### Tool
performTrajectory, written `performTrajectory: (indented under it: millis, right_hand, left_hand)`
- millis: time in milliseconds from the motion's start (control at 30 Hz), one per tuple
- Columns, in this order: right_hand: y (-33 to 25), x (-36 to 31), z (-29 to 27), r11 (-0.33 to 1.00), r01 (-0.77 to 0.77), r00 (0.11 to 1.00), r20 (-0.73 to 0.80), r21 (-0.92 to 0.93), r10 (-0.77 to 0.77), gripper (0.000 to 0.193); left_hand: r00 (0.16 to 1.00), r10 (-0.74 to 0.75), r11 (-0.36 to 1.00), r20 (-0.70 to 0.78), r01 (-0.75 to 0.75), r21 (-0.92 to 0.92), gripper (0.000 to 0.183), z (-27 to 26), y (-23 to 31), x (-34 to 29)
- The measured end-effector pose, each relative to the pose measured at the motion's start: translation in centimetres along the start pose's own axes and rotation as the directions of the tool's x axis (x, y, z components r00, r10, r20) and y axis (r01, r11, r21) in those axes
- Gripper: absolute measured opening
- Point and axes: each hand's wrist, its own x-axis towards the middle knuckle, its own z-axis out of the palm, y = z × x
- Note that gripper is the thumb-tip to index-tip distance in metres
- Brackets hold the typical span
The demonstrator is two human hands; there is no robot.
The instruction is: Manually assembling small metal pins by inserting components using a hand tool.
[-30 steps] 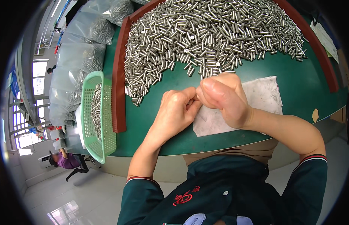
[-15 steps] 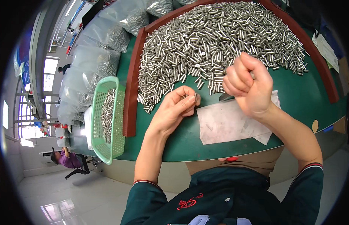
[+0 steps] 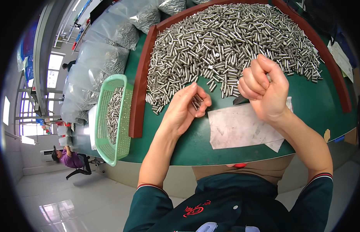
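Note:
A broad heap of short, shiny metal pins (image 3: 226, 42) covers the far part of the green table. My left hand (image 3: 184, 110) is in front of the heap's near edge, its fingers curled around a few metal pins (image 3: 196, 101) that show in the palm. To the right, my right hand (image 3: 265, 89) is raised in a loose fist over the heap's near edge; what it holds, if anything, is hidden. Beneath that hand a dark object (image 3: 240, 100) shows in part, too covered to name. A stained white sheet (image 3: 242, 129) lies below my right hand.
Red-brown rails (image 3: 141, 96) border the heap. A green plastic basket (image 3: 125, 116) with pins stands left of the rail. Beyond it are clear bags (image 3: 116, 62) of pins. Papers (image 3: 340, 58) lie at the far right. Another person (image 3: 71, 158) sits in the left background.
My left hand has turned and its fingers have opened somewhat, showing the pins inside. My right hand keeps its fist. The whole view has shifted slightly.

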Motion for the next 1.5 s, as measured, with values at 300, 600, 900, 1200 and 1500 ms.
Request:
performTrajectory:
  millis: [300, 600, 900, 1200, 1500]
  right_hand:
    - [0.1, -0.1, -0.1, 1.000, -0.015, 1.000, -0.013, 0.001, 0.015, 0.040]
    - [0.0, -0.1, 0.2, 0.997, -0.028, 0.998, -0.057, -0.070, 0.024, 0.041]
    - [0.1, -0.2, -0.1, 0.999, -0.019, 1.000, -0.012, -0.037, 0.018, 0.040]
    - [0.5, -0.6, 0.3, 0.995, -0.024, 1.000, -0.013, -0.092, 0.023, 0.041]
    - [2.3, -1.9, 0.8, 0.974, -0.023, 0.993, 0.110, -0.223, 0.049, 0.043]
  left_hand:
    - [0.837, 0.539, 0.267, 0.096, -0.278, 0.923, 0.013, 1.5, -1.7, 1.9]
    - [0.807, 0.577, 0.206, 0.128, -0.295, 0.933, 0.011, 1.6, -1.9, 2.3]
    - [0.908, 0.417, 0.445, 0.053, -0.255, 0.858, 0.007, 0.4, -0.9, 0.4]
    - [0.957, 0.257, 0.392, 0.131, -0.227, 0.892, 0.006, 1.5, -0.8, -1.2]
    - [0.938, 0.270, 0.186, 0.218, -0.273, 0.944, 0.006, 2.3, -1.1, -1.7]
